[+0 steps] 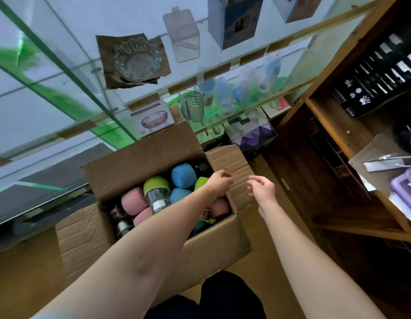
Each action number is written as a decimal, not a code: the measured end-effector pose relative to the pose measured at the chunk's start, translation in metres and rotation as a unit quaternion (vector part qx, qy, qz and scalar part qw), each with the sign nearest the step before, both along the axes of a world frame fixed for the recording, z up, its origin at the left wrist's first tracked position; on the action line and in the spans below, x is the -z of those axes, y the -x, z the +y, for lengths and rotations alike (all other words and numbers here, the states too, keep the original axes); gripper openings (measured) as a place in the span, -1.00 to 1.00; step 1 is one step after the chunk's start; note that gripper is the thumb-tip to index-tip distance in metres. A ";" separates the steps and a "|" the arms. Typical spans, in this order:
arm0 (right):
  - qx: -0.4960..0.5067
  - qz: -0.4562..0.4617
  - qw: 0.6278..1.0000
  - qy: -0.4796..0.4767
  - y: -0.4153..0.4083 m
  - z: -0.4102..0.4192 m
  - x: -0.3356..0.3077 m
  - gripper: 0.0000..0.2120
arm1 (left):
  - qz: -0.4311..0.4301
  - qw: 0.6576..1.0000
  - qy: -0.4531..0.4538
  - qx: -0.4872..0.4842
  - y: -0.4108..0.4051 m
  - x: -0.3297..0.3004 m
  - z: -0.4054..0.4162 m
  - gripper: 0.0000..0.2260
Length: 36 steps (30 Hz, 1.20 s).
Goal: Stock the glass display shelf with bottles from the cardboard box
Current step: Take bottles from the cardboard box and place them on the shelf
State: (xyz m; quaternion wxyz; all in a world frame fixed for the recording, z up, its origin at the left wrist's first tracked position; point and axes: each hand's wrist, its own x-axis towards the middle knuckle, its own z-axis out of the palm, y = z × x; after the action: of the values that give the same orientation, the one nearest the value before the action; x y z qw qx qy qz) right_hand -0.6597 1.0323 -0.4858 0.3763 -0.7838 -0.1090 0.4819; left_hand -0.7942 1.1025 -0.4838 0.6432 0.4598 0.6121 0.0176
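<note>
An open cardboard box (pixel 206 247) stands on the floor below me, packed with several bottles in pink, blue and green sleeves, such as a green-capped glass bottle (pixel 156 189) and a blue one (pixel 183 176). My left hand (pixel 219 180) hovers over the box's right side with fingers loosely curled, holding nothing. My right hand (pixel 262 187) hangs just right of the box's right flap (pixel 234 166), fingers also loosely curled and empty. The glass display shelf (pixel 61 104) runs behind the box; several wrapped blue bottles (pixel 225 95) stand on it.
On the glass shelves lie a glass dish on brown paper (pixel 135 61), a clear plastic container (pixel 183 35), boxed glassware (pixel 151 118) and a wire basket (pixel 193 107). A purple box (pixel 252 132) sits behind the carton. A wooden shelf unit (pixel 361 134) stands to the right.
</note>
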 end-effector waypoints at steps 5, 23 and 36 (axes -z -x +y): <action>-0.029 0.009 0.999 -0.011 0.053 0.010 -0.011 -0.81 | 0.023 0.999 -0.020 -0.041 0.076 -0.022 -0.001 -0.74; -0.104 0.050 0.993 -0.015 0.255 -0.042 -0.035 -0.86 | 0.048 0.980 -0.075 -0.178 0.297 -0.049 -0.064 -0.80; -0.138 -0.016 0.990 0.035 0.284 -0.047 -0.015 -0.83 | 0.029 0.982 -0.069 -0.171 0.302 -0.038 -0.073 -0.78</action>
State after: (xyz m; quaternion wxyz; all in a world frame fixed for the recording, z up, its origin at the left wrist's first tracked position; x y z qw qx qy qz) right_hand -0.9432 0.9853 -0.4713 0.2770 -0.7816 -0.2050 0.5200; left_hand -1.0964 1.0294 -0.4458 0.5793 0.3920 0.6975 0.1558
